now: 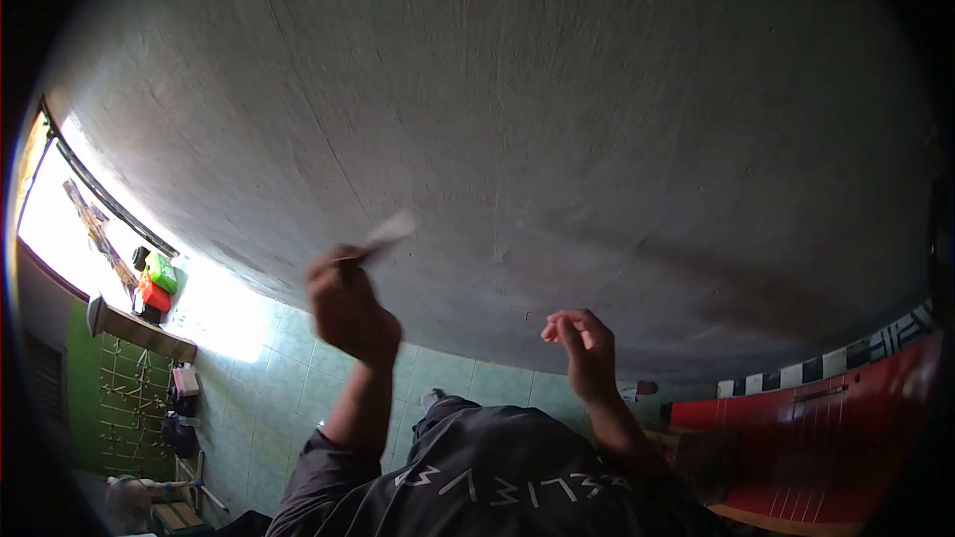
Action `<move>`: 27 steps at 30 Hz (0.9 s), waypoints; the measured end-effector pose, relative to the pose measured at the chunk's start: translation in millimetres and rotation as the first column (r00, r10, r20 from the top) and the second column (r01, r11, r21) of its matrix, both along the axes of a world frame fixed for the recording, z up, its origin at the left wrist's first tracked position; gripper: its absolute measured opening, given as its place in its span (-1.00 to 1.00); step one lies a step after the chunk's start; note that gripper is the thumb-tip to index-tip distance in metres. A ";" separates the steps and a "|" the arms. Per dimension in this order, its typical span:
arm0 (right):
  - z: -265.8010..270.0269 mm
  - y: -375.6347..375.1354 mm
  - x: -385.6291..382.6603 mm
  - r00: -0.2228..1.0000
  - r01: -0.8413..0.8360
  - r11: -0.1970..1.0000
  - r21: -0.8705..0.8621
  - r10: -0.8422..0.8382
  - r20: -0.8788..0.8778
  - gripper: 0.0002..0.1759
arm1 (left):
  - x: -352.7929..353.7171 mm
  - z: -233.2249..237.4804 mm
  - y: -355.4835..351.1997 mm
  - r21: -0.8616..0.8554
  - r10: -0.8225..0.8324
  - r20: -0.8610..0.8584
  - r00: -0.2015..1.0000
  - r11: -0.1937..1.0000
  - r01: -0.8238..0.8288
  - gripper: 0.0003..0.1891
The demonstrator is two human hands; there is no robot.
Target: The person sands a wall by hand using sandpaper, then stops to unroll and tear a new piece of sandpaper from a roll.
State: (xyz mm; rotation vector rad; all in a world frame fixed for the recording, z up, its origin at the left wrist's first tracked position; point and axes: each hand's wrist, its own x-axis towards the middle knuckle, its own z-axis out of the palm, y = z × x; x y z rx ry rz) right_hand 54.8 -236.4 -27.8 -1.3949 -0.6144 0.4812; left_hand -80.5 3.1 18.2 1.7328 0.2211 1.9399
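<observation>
A grey plastered wall (517, 129) fills most of the head view before me. My left hand (350, 308) is raised close to it, closed round a thin tool with a pale, flat end (390, 229) that is smeared by motion and points up and right; its exact kind does not show. Lower and to the right, my right hand (585, 343) has its fingers curled, with the fingertips drawn together; whatever is between them, if anything, I cannot tell. Just left of those fingertips, a small bent hook (528, 316) shows on the wall.
Pale green floor tiles (284, 378) lie below. A bright window opening (75, 214) is at the left, above a wooden ledge (144, 328) with green and red items. At the right stands a glossy red cabinet (836, 428) beside a black and white tiled edge (791, 375).
</observation>
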 end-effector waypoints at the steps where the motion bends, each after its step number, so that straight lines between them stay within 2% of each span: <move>1: 1.6 -2.4 5.9 0.999 0.046 0.999 -0.008 -0.046 0.008 -0.78 | -4.6 26.6 17.2 0.149 0.320 -0.020 0.947 0.938 -0.314 -0.86; 2: 3.0 -3.9 10.9 0.996 0.093 0.996 -0.015 -0.093 0.015 -0.78 | 0.5 52.2 23.4 0.173 0.323 0.109 0.940 0.925 -0.338 -0.84; 4: 5.4 -7.9 19.3 0.984 0.176 0.984 0.012 -0.176 0.013 -0.78 | 12.7 92.4 40.4 0.448 0.402 0.142 0.904 0.789 -0.421 -0.88; 5: 6.5 -11.7 22.4 0.980 0.193 0.981 0.013 -0.194 0.045 -0.78 | 23.1 89.0 59.2 0.515 0.379 0.087 0.921 0.775 -0.367 -0.91; 6: 7.2 -15.9 25.5 0.975 0.208 0.978 0.017 -0.208 0.078 -0.78 | 32.5 71.1 78.5 0.576 0.362 0.032 0.932 0.755 -0.313 -0.93; 8: 6.1 -23.7 26.2 0.953 0.303 0.950 0.073 -0.304 0.006 -0.78 | 42.9 22.5 91.3 0.598 0.385 -0.144 0.911 0.768 -0.230 -0.94; 10: 3.8 -26.0 27.3 0.943 0.333 0.939 0.085 -0.333 -0.016 -0.75 | 35.7 -29.1 84.3 0.597 0.358 -0.305 0.883 0.794 -0.115 -0.90; 12: 3.8 -28.5 29.3 0.931 0.366 0.929 0.064 -0.365 -0.026 -0.74 | 28.2 -62.1 70.4 0.588 0.316 -0.383 0.868 0.808 -0.035 -0.85; 13: 1.6 -28.0 31.3 0.928 0.373 0.924 0.077 -0.373 -0.021 -0.73 | 27.4 -71.3 70.3 0.558 0.339 -0.421 0.841 0.828 -0.055 -0.80; 14: 2.7 -27.4 34.2 0.928 0.370 0.926 0.078 -0.372 0.008 -0.73 | 31.5 -77.2 75.4 0.584 0.385 -0.379 0.842 0.805 -0.105 -0.79; 16: 8.2 -24.8 40.5 0.926 0.366 0.927 0.079 -0.372 0.064 -0.74 | 49.3 -62.6 89.5 0.630 0.468 -0.295 0.833 0.751 -0.198 -0.75; 18: 21.7 -22.4 45.0 0.914 0.370 0.920 0.130 -0.385 0.129 -0.74 | 65.0 -17.6 100.0 0.618 0.443 -0.154 0.883 0.740 -0.264 -0.67; 20: 33.7 -23.8 50.2 0.898 0.373 0.906 0.201 -0.407 0.169 -0.74 | 68.6 15.3 100.8 0.625 0.470 -0.104 0.876 0.716 -0.310 -0.69; 22: 42.9 -28.4 58.9 0.882 0.382 0.881 0.280 -0.438 0.176 -0.75 | 59.9 12.7 100.7 0.601 0.439 -0.183 0.880 0.758 -0.253 -0.70; 24: 47.2 -36.9 66.1 0.863 0.408 0.853 0.326 -0.477 0.168 -0.74 | 51.3 -16.9 88.8 0.534 0.419 -0.257 0.871 0.813 -0.233 -0.69; 26: 45.5 -41.1 74.1 0.856 0.441 0.803 0.400 -0.510 0.081 -0.73 | 49.7 -104.8 78.9 0.486 0.452 -0.317 0.834 0.832 -0.267 -0.65; 27: 45.9 -41.9 74.9 0.853 0.470 0.785 0.404 -0.522 0.022 -0.73 | 46.9 -140.5 63.2 0.397 0.427 -0.385 0.818 0.877 -0.270 -0.62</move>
